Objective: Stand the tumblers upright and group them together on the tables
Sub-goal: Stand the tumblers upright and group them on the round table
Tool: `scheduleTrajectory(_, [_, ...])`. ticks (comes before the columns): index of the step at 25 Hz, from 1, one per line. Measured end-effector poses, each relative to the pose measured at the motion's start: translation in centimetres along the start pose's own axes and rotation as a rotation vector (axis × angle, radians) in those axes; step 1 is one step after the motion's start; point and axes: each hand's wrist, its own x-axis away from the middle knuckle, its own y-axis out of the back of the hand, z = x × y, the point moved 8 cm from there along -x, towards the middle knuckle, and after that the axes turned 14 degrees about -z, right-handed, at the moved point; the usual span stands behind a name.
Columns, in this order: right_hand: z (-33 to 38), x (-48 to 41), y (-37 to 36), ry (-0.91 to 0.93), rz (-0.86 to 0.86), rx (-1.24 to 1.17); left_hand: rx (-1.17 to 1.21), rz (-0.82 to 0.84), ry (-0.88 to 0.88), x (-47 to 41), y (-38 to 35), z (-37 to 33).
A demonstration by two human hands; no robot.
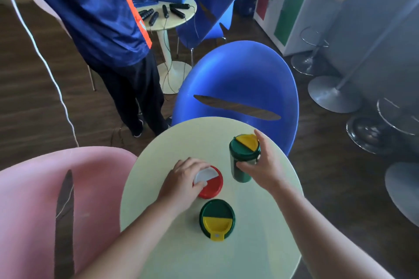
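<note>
Fingers (246,166) of the right hand (264,165) are wrapped around the far green tumbler (242,165), thumb on the near side and the index finger up at the yellow flap of its lid. This tumbler is upright on the far right part of the round pale worktop (158,222).

Fingers (199,184) of the left hand (183,180) are curled over the lid of the red tumbler (212,187), gripping its rim from the left side. The red tumbler is upright near the middle of the worktop, with a white flap on the lid.

A second green tumbler (217,218) with a yellow flap stands just in front of the red one, close to it but not touching, and no hand is on it.

Behind the worktop is a blue chair (238,79), and at the left a pink chair (27,199). Another person (102,18) stands further back beside a second small table (172,19).
</note>
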Motion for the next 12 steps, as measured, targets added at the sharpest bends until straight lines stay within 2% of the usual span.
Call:
scheduleTrajectory(6, [-3.5, 8.3, 0.8, -0.041, -0.081, -0.032, -0.041, 0.041, -0.043, -0.5, 0.2, -0.5])
scheduleTrajectory(12, [-4.9, 11.6, 0.5, -0.041, -0.085, -0.044, -0.041, 0.044, -0.049, -0.5, 0.2, -0.6])
